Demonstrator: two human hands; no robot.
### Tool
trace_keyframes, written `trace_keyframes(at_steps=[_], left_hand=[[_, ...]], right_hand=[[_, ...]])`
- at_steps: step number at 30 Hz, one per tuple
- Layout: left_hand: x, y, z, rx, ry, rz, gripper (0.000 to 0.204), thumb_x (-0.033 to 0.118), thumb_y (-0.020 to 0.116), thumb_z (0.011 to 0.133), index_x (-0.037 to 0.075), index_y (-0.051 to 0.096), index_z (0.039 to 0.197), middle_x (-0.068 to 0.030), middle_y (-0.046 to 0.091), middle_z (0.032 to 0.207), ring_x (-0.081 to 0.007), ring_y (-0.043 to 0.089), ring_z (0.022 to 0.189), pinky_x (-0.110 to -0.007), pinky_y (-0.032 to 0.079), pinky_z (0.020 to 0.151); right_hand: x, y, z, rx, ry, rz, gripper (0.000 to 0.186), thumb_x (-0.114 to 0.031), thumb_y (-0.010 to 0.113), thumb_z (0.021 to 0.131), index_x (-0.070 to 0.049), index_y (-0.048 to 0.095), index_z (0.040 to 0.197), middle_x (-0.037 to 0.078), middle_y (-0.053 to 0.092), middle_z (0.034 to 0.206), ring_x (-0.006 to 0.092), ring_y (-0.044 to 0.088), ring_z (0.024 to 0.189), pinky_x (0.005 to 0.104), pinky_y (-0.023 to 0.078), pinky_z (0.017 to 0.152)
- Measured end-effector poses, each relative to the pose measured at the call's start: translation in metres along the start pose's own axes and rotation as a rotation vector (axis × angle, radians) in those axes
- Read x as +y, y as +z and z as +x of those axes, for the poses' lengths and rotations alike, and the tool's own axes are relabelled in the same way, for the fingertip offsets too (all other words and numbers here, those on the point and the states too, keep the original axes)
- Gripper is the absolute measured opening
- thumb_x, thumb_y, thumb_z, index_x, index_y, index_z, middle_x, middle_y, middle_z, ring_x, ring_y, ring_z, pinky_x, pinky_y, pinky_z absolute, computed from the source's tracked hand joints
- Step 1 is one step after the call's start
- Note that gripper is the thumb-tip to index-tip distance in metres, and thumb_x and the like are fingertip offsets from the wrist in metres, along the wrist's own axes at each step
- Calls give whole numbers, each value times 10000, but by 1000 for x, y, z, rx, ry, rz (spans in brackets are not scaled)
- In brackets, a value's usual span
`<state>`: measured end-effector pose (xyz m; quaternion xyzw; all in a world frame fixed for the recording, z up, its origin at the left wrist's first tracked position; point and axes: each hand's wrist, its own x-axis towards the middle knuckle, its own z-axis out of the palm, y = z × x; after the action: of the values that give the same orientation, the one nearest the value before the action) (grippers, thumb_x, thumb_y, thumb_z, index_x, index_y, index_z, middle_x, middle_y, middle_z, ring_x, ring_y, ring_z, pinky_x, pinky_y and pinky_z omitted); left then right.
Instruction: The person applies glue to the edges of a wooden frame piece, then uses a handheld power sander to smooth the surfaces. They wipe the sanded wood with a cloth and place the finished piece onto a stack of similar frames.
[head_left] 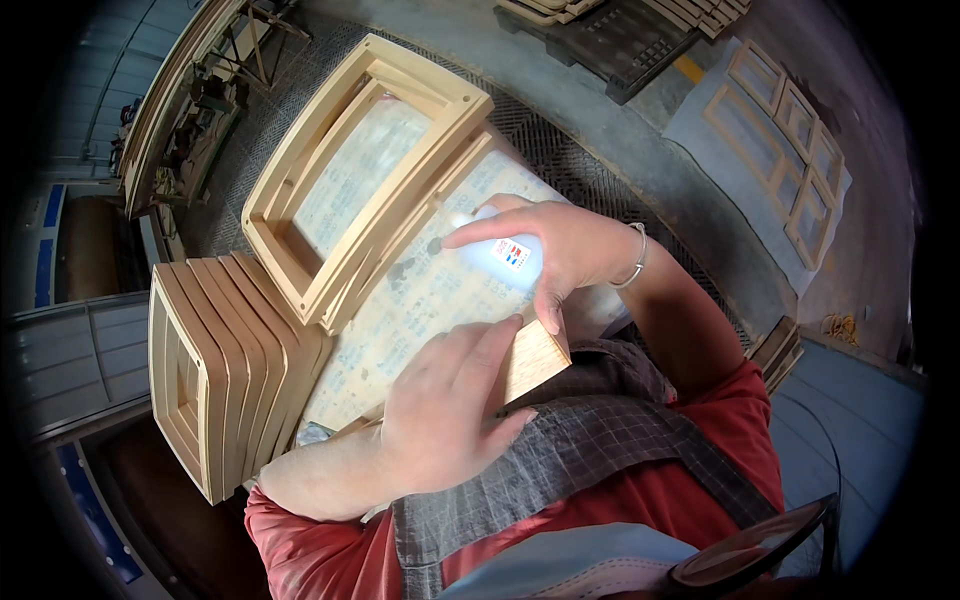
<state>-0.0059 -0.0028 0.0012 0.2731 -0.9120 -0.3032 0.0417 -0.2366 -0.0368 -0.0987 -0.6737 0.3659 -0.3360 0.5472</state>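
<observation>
My right hand (570,245) grips a white plastic bottle (507,254) with a printed label, index finger stretched across it, thumb down at the end of a pale wooden piece (535,365). My left hand (440,405) is on that same wooden piece, its fingers along the top and thumb near the near side. Both hands are over a work surface (380,300) covered in pale printed sheeting. Just beyond lie stacked curved wooden frames (355,55) at the upper left, and several more (215,340) stand on edge in a row at the left.
Racks of wooden parts (200,110) stand at the upper left. A dark pallet (590,55) with stacked pieces sits on the floor (650,110) ahead. Wooden frames (790,120) lie on a pale sheet at the right, and more wood (775,355) leans by my right elbow.
</observation>
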Motion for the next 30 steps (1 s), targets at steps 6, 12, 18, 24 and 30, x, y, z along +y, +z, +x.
trace_keyframes(at_steps=[6, 12, 18, 24, 30], left_hand=[[1, -2, 0, 8, 36, 28, 833, 172, 826, 647, 24, 446, 1373, -166, 563, 1146, -341, 588, 963, -408, 500, 821], [0, -3, -2, 21, 36, 11, 797, 165, 823, 647, 33, 467, 1349, -163, 574, 1143, -342, 598, 963, -404, 505, 821], [0, 1, -2, 39, 34, 16, 792, 259, 822, 665, 13, 493, 1343, -200, 588, 1111, -374, 604, 973, -427, 507, 822], [2, 5, -1, 84, 41, -1, 818, 235, 834, 642, 19, 489, 1350, -204, 579, 1120, -381, 598, 974, -434, 505, 832], [1, 3, 0, 51, 39, -30, 829, 224, 829, 656, -1, 463, 1365, -227, 556, 1140, -393, 589, 993, -442, 497, 854]], right_hand=[[11, 9, -2, 164, -1, 44, 1203, -660, 846, 360, -80, 550, 1372, 109, 540, 1202, 253, 524, 1119, 350, 414, 980], [4, 3, -25, 55, -101, 22, 1102, -175, 883, 440, -120, 454, 1453, 181, 492, 1272, 296, 509, 1176, 334, 404, 1046], [-7, 8, -25, 41, -38, -97, 1083, -162, 846, 420, -177, 482, 1440, 183, 504, 1183, 290, 564, 1039, 329, 463, 925], [-5, 9, -21, 19, -48, -3, 1042, -139, 842, 420, -136, 522, 1413, 146, 512, 1149, 226, 564, 973, 289, 461, 889], [-2, 20, -18, -1, -5, 210, 1134, -251, 850, 379, -70, 471, 1432, 114, 480, 1194, 193, 497, 1070, 285, 405, 951]])
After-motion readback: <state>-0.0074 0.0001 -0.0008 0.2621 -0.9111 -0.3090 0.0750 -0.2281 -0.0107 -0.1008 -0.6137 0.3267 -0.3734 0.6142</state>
